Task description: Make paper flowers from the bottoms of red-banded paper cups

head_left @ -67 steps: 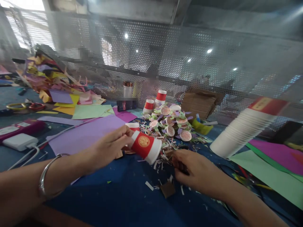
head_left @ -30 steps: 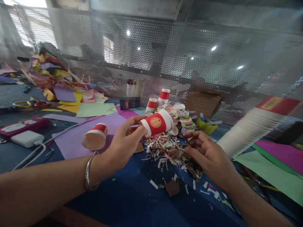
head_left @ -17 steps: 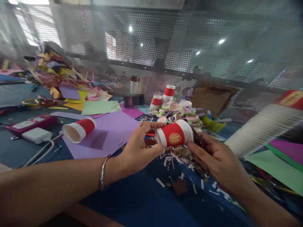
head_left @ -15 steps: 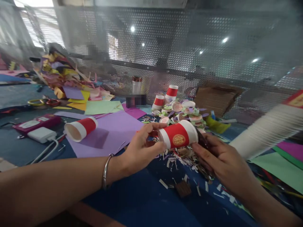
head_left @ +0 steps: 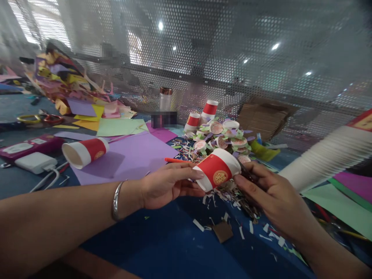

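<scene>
My left hand (head_left: 171, 182) is closed around the near end of a red and white paper cup (head_left: 216, 170) with a gold emblem. The cup lies tilted, its right end dented. My right hand (head_left: 264, 190) is closed on what look like dark-handled scissors (head_left: 247, 170), mostly hidden by the fingers and the cup. They meet the cup's right end. Another paper cup (head_left: 87, 151) lies on its side on purple paper (head_left: 130, 155) to the left. Behind the held cup rises a heap of cut cup pieces (head_left: 221, 133) with coloured paper strips.
Two paper cups (head_left: 209, 109) stand by the mesh screen (head_left: 180, 46). A long stack of nested cups (head_left: 325, 155) leans in at right. Paper scraps (head_left: 223, 232) litter the blue table. A white charger (head_left: 36, 161), orange stick (head_left: 176, 160) and clear bottle (head_left: 165, 100) are also there.
The held cup has tilted, its left end dropping, and its right end looks more dented. My left hand has shifted its hold lower and left. The view has moved slightly.
</scene>
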The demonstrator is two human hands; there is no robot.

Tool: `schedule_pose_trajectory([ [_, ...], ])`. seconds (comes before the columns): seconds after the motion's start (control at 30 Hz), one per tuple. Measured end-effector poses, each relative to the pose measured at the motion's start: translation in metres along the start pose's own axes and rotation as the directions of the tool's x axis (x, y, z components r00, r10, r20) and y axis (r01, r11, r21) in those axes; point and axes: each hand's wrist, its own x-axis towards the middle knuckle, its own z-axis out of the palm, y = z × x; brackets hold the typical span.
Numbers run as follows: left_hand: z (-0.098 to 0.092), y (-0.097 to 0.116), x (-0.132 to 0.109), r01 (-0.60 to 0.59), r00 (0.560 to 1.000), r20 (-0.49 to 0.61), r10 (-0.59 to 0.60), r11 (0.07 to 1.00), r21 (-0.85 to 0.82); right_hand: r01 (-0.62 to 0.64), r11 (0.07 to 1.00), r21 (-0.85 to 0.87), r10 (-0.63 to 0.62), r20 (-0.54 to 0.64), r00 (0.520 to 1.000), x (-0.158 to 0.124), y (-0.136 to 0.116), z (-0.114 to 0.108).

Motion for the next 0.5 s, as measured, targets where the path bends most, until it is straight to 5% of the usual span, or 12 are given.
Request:
schedule_pose_trajectory([
  [0.33,0.001,-0.003,0.004,-0.157,0.981,-0.112,0.158,0.987,0.019,0.068,0.997,0.032,-0.060,-0.221,0.974,-0.009,0.000,-0.001],
  [0.5,0.002,-0.004,0.006,-0.266,0.950,-0.130,0.283,0.955,0.131,0.046,0.998,-0.050,-0.047,-0.023,0.999,-0.014,-0.012,0.004],
])
